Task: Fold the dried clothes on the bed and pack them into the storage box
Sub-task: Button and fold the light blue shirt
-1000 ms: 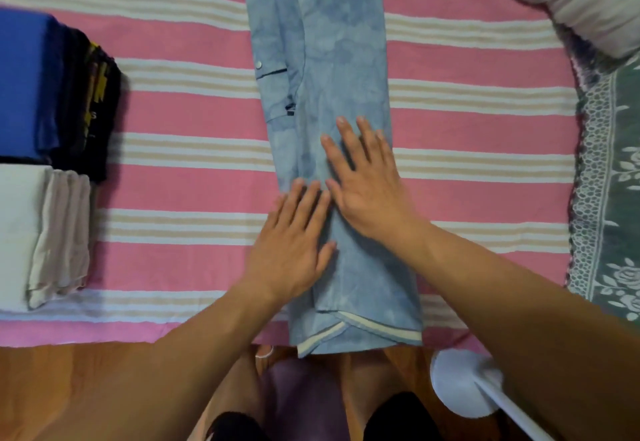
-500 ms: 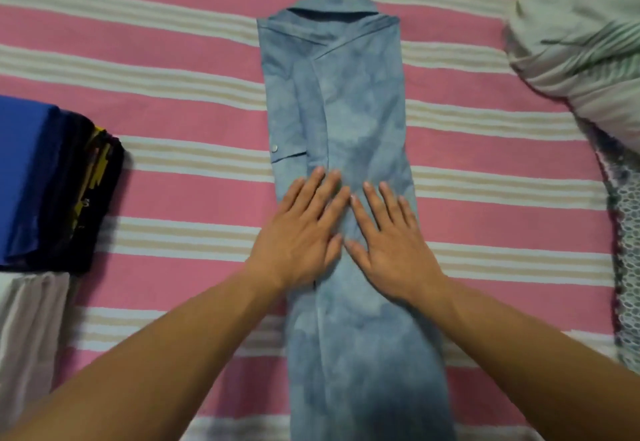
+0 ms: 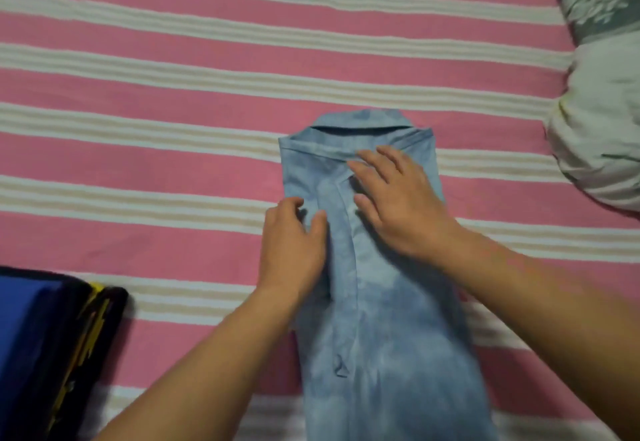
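A single head-worn camera looks forward and steeply down from above the bed's striped cover (image 3: 173,59), close enough that both forearms enter from the bottom edge. The blue shirt (image 3: 381,302) runs from mid-frame to the bottom edge, the folded clothes (image 3: 41,336) are cut off bottom left, and a pillow (image 3: 599,128) top right.

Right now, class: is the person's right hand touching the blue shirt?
Touching. The head view shows the right hand lying flat on the blue shirt just below its collar, fingers straight against the cloth with no gap.
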Available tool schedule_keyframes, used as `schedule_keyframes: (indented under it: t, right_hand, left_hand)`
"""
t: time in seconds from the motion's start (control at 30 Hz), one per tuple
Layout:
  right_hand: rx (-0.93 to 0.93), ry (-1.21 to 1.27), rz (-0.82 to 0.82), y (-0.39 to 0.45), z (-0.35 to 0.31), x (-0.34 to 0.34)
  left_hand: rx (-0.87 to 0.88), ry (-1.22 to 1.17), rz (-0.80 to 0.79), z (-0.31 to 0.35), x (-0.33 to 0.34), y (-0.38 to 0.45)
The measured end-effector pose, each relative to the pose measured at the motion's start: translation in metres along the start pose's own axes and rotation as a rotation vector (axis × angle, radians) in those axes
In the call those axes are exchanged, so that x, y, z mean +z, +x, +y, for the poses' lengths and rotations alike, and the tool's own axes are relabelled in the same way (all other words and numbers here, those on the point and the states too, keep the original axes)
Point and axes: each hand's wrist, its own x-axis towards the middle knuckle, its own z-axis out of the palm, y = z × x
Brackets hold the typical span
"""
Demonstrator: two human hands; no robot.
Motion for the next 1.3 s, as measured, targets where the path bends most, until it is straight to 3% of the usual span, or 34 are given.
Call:
schedule_keyframes:
  t: [0.1, 0.23, 0.37, 0.43, 0.57, 0.63, 0.77, 0.9, 1.0, 1.07, 1.13, 1.2, 1.3]
  right_hand:
    - [0.050, 0.043, -0.115, 0.066, 0.018, 0.011]
    - [0.162, 0.017, -0.211, 0.098, 0.026, 0.017]
    - [0.216, -0.039, -0.271, 0.099, 0.036, 0.015]
    - [0.236, -0.016, -0.300, 0.098, 0.041, 0.014]
    - [0.085, 0.036, -0.105, 0.097, 0.043, 0.007]
    - [-0.034, 0.091, -0.073, 0.090, 0.041, -0.001]
    - [-0.215, -0.025, -0.267, 0.083, 0.033, -0.001]
    - [-0.186, 0.011, -0.091, 0.083, 0.015, 0.022]
    - [-0.073, -0.011, 0.038, 0.067, 0.015, 0.035]
    - [0.012, 0.047, 0.257, 0.051, 0.017, 0.025]
    - [0.120, 0.055, 0.373, 0.026, 0.018, 0.012]
    - [0.235, -0.012, 0.219, -0.003, 0.022, 0.011]
    - [0.299, -0.061, -0.172, -0.033, 0.036, 0.038]
  left_hand:
    - [-0.027, 0.139, 0.017, 0.006, 0.014, 0.039]
    - [-0.012, 0.065, 0.136, -0.004, 0.012, 0.056]
    - [0.210, 0.211, 0.020, -0.009, 0.000, 0.065]
    - [0.368, 0.401, 0.005, -0.006, -0.004, 0.084]
    - [0.740, 0.718, -0.066, 0.013, -0.007, 0.140]
    - [0.709, 0.775, -0.188, 0.025, -0.005, 0.160]
    - [0.538, 0.725, -0.329, 0.047, -0.003, 0.177]
    - [0.455, 0.653, -0.267, 0.047, 0.001, 0.172]
    - [0.434, 0.472, 0.031, 0.040, 0.000, 0.137]
    - [0.448, 0.321, 0.167, 0.036, -0.003, 0.084]
    - [0.524, 0.358, 0.100, 0.026, 0.003, 0.024]
    - [0.545, 0.570, -0.077, -0.002, 0.019, -0.014]
    - [0.458, 0.777, -0.198, -0.050, 0.029, -0.015]
